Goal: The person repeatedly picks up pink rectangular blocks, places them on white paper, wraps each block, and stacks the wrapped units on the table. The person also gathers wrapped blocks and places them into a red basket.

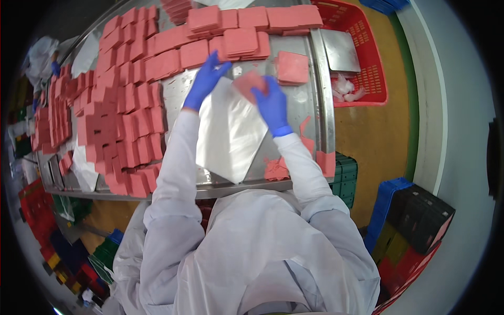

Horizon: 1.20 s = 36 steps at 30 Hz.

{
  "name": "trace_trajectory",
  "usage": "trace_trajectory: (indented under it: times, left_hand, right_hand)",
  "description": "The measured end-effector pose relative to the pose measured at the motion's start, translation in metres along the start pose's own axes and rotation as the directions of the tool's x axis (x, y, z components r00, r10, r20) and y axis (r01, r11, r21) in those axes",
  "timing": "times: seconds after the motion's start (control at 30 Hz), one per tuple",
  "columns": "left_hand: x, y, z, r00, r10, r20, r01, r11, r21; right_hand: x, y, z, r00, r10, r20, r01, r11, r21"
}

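Note:
My right hand (272, 106), in a blue glove, grips a pink square slice (248, 85) that looks like pressed meat; it is slightly blurred, and I cannot tell whether it is one slice or a few. Beneath and nearer to me lies a shiny white sheet (227, 134), set at a slant on the metal table. My left hand (206, 80), also gloved in blue, has its fingers apart over the sheet's far left corner, close to the row of stacked slices (194, 53). Just right of my right hand sits a separate stack of slices (292, 67).
Many slice stacks (128, 126) cover the table's left side. Pink scraps (276, 169) lie by the near right edge. A red perforated crate (375, 79) beyond the raised metal rim (324, 100) holds a metal slab (341, 50) and crumpled film. A co-worker (41, 59) stands far left.

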<state>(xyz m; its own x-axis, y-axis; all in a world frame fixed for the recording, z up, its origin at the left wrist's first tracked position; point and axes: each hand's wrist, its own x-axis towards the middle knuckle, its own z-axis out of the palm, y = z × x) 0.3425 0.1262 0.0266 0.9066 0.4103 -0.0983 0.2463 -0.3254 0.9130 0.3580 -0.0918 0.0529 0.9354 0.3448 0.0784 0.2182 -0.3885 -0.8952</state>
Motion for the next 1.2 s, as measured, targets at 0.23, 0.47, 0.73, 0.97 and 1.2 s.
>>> trace_trajectory:
  times: [0.23,0.47,0.73,0.97,1.2]
  left_hand:
    - [0.108,-0.011,0.037,0.971,-0.237,-0.014,0.226,0.941,-0.252]
    - [-0.003,0.028,0.031,0.973,-0.192,-0.130,0.081,0.807,-0.585]
    - [-0.241,0.010,0.025,0.965,-0.262,-0.010,0.245,0.915,-0.320]
    - [-0.296,-0.008,0.025,0.986,0.139,0.094,-0.168,0.843,0.511]
    - [-0.261,-0.008,0.007,0.998,-0.019,-0.054,0.027,0.987,0.155]
  right_hand:
    - [0.079,0.067,-0.073,0.955,0.262,-0.138,-0.220,0.939,0.264]
    - [0.037,0.006,-0.044,0.990,0.119,-0.078,-0.079,0.915,0.395]
    - [-0.052,-0.104,0.015,0.892,0.056,0.449,-0.432,0.399,0.809]
    - [-0.060,-0.156,0.007,0.923,-0.280,0.265,0.031,0.739,0.673]
    - [-0.159,0.010,0.017,0.738,-0.237,0.632,0.439,0.880,-0.182]
